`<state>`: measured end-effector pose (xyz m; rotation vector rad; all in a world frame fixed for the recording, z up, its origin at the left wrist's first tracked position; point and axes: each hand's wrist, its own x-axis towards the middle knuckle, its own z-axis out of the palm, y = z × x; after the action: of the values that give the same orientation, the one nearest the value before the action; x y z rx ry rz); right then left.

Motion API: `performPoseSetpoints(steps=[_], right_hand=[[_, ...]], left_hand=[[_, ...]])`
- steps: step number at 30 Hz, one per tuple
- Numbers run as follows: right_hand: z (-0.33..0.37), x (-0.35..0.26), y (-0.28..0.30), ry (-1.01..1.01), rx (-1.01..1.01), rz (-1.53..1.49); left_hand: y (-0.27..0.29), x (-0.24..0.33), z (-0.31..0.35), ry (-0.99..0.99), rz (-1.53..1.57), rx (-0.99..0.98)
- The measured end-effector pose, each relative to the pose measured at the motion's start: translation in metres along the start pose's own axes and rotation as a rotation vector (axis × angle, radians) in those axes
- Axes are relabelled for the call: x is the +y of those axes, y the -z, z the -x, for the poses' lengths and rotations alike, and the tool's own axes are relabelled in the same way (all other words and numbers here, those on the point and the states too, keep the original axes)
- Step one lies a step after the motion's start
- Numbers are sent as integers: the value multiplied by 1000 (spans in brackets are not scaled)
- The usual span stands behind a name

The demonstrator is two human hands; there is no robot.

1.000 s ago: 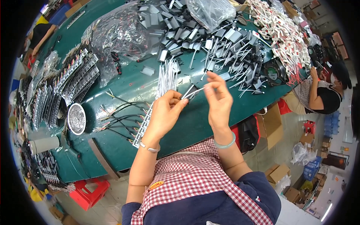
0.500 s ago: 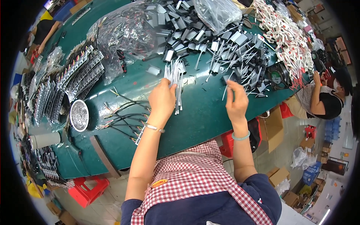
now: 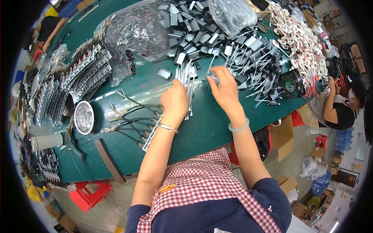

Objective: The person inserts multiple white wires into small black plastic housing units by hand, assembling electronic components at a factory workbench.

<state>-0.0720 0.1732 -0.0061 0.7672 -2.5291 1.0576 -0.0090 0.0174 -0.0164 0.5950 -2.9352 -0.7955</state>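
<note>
My left hand (image 3: 174, 100) is closed at the left side of a loose bundle of white cable ties (image 3: 190, 91), gripping part of it; its fingertips are hidden. My right hand (image 3: 225, 90) hovers just right of the bundle, thumb and fingers curved but apart, and nothing shows held in it. Close to its fingertips lie a single cable tie (image 3: 211, 63) and the edge of a grey metal piece. A lone grey channel-shaped bracket (image 3: 163, 73) rests left of the bundle's top. Near my left wrist lies a strip board (image 3: 152, 134) with black cables (image 3: 134, 112) fanning out leftward.
Grey brackets (image 3: 198, 37) and more cable ties (image 3: 261, 83) heap at the back. White connectors with red wires (image 3: 299, 46) pile far right, beside a black fan (image 3: 292, 83). Stacked strip boards (image 3: 91, 73), a white bowl (image 3: 84, 117) and a bagged bundle (image 3: 134, 37) stand left. A co-worker (image 3: 344, 103) sits right.
My right hand has moved left and slightly forward, from beside the bracket heap toward the bundle. My left hand stays at the cable ties, turned a little more knuckles-up.
</note>
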Motion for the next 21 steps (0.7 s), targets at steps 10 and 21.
performPoseSetpoints(steps=[10,21], right_hand=[[-72,19,-74,84,5,485],[-38,7,-38,-252,125,-238]], left_hand=[[4,-16,-4,7,114,2],[24,-16,2,50,731,15]])
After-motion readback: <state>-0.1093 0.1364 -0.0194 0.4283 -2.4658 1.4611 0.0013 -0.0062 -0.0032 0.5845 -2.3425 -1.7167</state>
